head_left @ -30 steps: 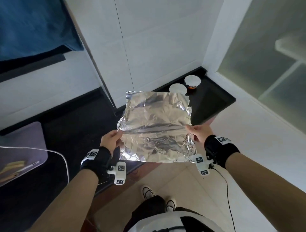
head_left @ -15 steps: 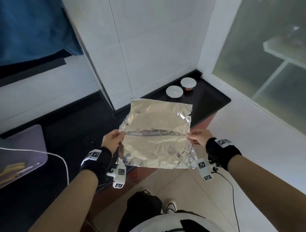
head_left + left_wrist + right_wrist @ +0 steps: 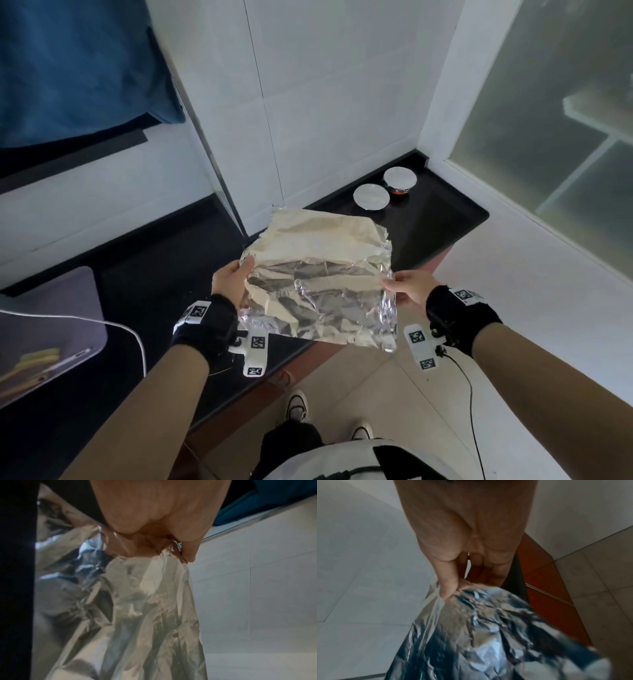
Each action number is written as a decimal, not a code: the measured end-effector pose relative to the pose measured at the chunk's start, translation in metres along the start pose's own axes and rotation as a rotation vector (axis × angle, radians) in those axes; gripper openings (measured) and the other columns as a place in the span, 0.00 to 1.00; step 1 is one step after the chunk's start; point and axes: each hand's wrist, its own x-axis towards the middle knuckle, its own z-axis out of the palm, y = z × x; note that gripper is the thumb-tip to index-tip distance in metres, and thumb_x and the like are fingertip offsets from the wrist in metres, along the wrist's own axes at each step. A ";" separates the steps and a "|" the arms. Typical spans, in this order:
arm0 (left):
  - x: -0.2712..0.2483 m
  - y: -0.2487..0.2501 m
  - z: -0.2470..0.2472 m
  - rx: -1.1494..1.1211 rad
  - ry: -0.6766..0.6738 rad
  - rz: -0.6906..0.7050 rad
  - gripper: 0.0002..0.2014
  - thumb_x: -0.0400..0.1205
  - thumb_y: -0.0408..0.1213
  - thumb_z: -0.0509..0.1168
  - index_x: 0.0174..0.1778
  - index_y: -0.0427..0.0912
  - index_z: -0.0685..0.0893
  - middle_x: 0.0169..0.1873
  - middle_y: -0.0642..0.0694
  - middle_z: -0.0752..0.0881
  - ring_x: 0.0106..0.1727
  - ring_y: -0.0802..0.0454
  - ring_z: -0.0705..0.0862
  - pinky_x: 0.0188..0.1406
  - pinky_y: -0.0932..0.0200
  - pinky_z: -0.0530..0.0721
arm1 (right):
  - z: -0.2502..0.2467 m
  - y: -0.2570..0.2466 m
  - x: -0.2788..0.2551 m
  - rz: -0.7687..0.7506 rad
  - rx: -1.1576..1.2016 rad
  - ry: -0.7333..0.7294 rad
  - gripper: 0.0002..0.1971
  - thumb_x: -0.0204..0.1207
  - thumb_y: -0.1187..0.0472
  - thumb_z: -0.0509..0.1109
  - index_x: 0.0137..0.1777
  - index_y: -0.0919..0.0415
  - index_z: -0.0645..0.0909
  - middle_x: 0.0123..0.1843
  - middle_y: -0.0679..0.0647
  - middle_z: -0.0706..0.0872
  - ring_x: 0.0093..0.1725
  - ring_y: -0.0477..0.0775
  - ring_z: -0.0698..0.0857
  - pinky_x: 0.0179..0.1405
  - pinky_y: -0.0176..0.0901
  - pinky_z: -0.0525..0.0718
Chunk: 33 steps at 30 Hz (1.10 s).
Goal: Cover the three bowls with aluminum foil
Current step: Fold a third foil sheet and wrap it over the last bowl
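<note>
A crinkled sheet of aluminum foil point(image 3: 318, 277) hangs spread in the air above the black counter's front edge. My left hand point(image 3: 233, 282) pinches its left edge and my right hand point(image 3: 407, 291) pinches its right edge. In the left wrist view the foil point(image 3: 145, 608) runs down from my curled fingers point(image 3: 187, 553). The right wrist view shows my thumb point(image 3: 448, 588) pressed on the foil point(image 3: 488, 635). Two bowls stand at the counter's far right: one point(image 3: 371, 196) foil-topped, the other point(image 3: 399, 180) foil-topped with an orange-and-dark side. A third bowl is not visible.
The black counter point(image 3: 445, 222) runs along a white tiled wall and ends at the right by a frosted glass panel point(image 3: 548, 120). A lilac tray point(image 3: 51, 329) with a white cable point(image 3: 130, 335) lies at the left. Tiled floor and my shoes point(image 3: 296, 406) are below.
The foil has tipped from facing me toward lying flatter, its far edge now lower and further away. Both hands have kept their pinch and shifted slightly right; the view has dropped a little.
</note>
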 end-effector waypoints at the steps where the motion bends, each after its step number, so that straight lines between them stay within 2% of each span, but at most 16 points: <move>1: 0.001 -0.001 0.000 -0.035 0.019 -0.033 0.15 0.80 0.48 0.71 0.35 0.40 0.84 0.24 0.42 0.71 0.11 0.50 0.66 0.14 0.66 0.64 | -0.001 0.002 0.000 -0.010 -0.006 -0.006 0.13 0.72 0.51 0.78 0.33 0.59 0.86 0.27 0.47 0.80 0.33 0.51 0.77 0.41 0.47 0.78; 4: 0.000 -0.003 0.003 -0.103 0.030 -0.085 0.15 0.80 0.47 0.71 0.38 0.37 0.84 0.26 0.40 0.72 0.12 0.52 0.66 0.16 0.62 0.68 | 0.001 0.005 -0.003 -0.051 0.067 0.010 0.21 0.75 0.52 0.76 0.40 0.75 0.81 0.25 0.49 0.69 0.29 0.51 0.68 0.34 0.44 0.69; 7: 0.001 -0.008 0.005 -0.183 0.079 -0.111 0.18 0.74 0.47 0.75 0.26 0.42 0.78 0.21 0.47 0.70 0.20 0.49 0.70 0.30 0.48 0.79 | 0.000 0.003 -0.004 -0.110 0.147 0.075 0.18 0.75 0.50 0.75 0.29 0.60 0.79 0.25 0.50 0.67 0.28 0.50 0.65 0.33 0.43 0.66; 9: 0.002 -0.012 0.006 -0.164 0.129 -0.134 0.18 0.68 0.50 0.76 0.20 0.46 0.78 0.21 0.47 0.72 0.24 0.47 0.71 0.34 0.47 0.78 | -0.001 0.003 -0.003 -0.151 0.178 0.089 0.15 0.74 0.50 0.76 0.31 0.58 0.81 0.31 0.51 0.74 0.30 0.49 0.71 0.34 0.41 0.70; 10: 0.003 -0.014 0.006 -0.149 0.141 -0.140 0.17 0.67 0.51 0.76 0.20 0.46 0.79 0.21 0.46 0.73 0.22 0.47 0.71 0.31 0.48 0.79 | 0.000 0.002 -0.004 -0.168 0.201 0.086 0.13 0.75 0.53 0.76 0.34 0.60 0.84 0.38 0.50 0.80 0.34 0.48 0.76 0.38 0.40 0.75; 12: -0.002 -0.012 0.011 -0.166 0.132 -0.151 0.16 0.73 0.47 0.74 0.23 0.44 0.80 0.21 0.45 0.76 0.17 0.47 0.70 0.20 0.56 0.77 | -0.004 0.006 -0.003 -0.208 0.222 0.082 0.12 0.76 0.60 0.75 0.37 0.69 0.87 0.57 0.44 0.84 0.57 0.43 0.82 0.59 0.41 0.77; 13: -0.003 -0.012 0.013 -0.189 0.123 -0.138 0.16 0.76 0.43 0.73 0.24 0.44 0.80 0.20 0.46 0.77 0.16 0.49 0.70 0.18 0.59 0.73 | -0.007 0.007 -0.003 -0.226 0.211 0.077 0.14 0.75 0.61 0.75 0.37 0.75 0.85 0.61 0.39 0.84 0.67 0.40 0.79 0.68 0.44 0.72; 15: -0.004 -0.009 0.019 -0.244 0.085 -0.104 0.13 0.79 0.38 0.71 0.28 0.43 0.81 0.18 0.50 0.75 0.18 0.51 0.71 0.18 0.59 0.72 | -0.015 0.008 -0.005 -0.239 0.209 0.047 0.16 0.74 0.62 0.75 0.42 0.80 0.84 0.66 0.36 0.82 0.74 0.41 0.73 0.75 0.48 0.65; 18: -0.006 0.001 0.027 -0.343 0.004 -0.044 0.04 0.82 0.36 0.69 0.48 0.40 0.86 0.20 0.55 0.80 0.21 0.58 0.77 0.23 0.64 0.77 | -0.027 0.002 -0.008 -0.229 0.265 0.068 0.17 0.75 0.66 0.73 0.52 0.84 0.81 0.74 0.40 0.78 0.72 0.45 0.77 0.74 0.51 0.64; 20: -0.004 0.007 0.031 -0.332 -0.041 -0.006 0.09 0.82 0.37 0.69 0.55 0.39 0.88 0.26 0.54 0.84 0.24 0.59 0.79 0.28 0.66 0.80 | -0.031 -0.005 -0.012 -0.219 0.299 0.085 0.10 0.75 0.67 0.72 0.47 0.77 0.86 0.67 0.41 0.85 0.65 0.48 0.83 0.72 0.51 0.67; 22: -0.001 0.011 0.034 -0.343 -0.077 0.016 0.10 0.82 0.39 0.69 0.47 0.34 0.89 0.31 0.46 0.86 0.25 0.53 0.80 0.26 0.60 0.81 | -0.034 -0.015 -0.018 -0.200 0.316 0.109 0.07 0.74 0.64 0.73 0.36 0.60 0.90 0.46 0.47 0.91 0.46 0.49 0.86 0.62 0.49 0.74; 24: 0.004 0.011 0.035 -0.321 -0.103 0.012 0.13 0.81 0.44 0.70 0.37 0.39 0.88 0.26 0.42 0.79 0.24 0.45 0.76 0.24 0.54 0.78 | -0.034 -0.022 -0.022 -0.186 0.300 0.164 0.10 0.70 0.55 0.77 0.30 0.56 0.86 0.32 0.53 0.82 0.35 0.53 0.78 0.49 0.49 0.76; 26: 0.007 0.010 0.036 -0.239 -0.163 0.004 0.11 0.81 0.44 0.70 0.35 0.42 0.87 0.23 0.45 0.75 0.23 0.48 0.73 0.24 0.53 0.74 | -0.032 -0.025 -0.022 -0.179 0.293 0.173 0.13 0.69 0.51 0.79 0.35 0.61 0.83 0.32 0.57 0.79 0.34 0.56 0.78 0.44 0.48 0.79; 28: 0.008 0.009 0.039 -0.189 -0.245 -0.044 0.06 0.81 0.40 0.70 0.40 0.45 0.88 0.30 0.47 0.80 0.30 0.51 0.77 0.28 0.56 0.79 | -0.028 -0.026 -0.024 -0.165 0.329 0.144 0.03 0.77 0.63 0.72 0.43 0.62 0.85 0.35 0.56 0.85 0.35 0.54 0.84 0.44 0.49 0.84; 30: 0.007 0.009 0.041 -0.188 -0.291 -0.114 0.03 0.82 0.36 0.69 0.46 0.44 0.88 0.39 0.45 0.85 0.38 0.50 0.84 0.33 0.59 0.86 | -0.027 -0.022 -0.021 -0.138 0.293 0.140 0.07 0.78 0.69 0.70 0.52 0.61 0.87 0.43 0.58 0.89 0.42 0.58 0.87 0.49 0.53 0.86; 33: 0.012 0.001 0.040 -0.167 -0.279 -0.167 0.06 0.83 0.33 0.68 0.51 0.37 0.88 0.45 0.37 0.86 0.41 0.45 0.86 0.36 0.56 0.89 | -0.023 -0.018 -0.020 -0.065 0.206 0.105 0.11 0.74 0.67 0.76 0.54 0.53 0.88 0.51 0.62 0.90 0.48 0.64 0.86 0.58 0.64 0.84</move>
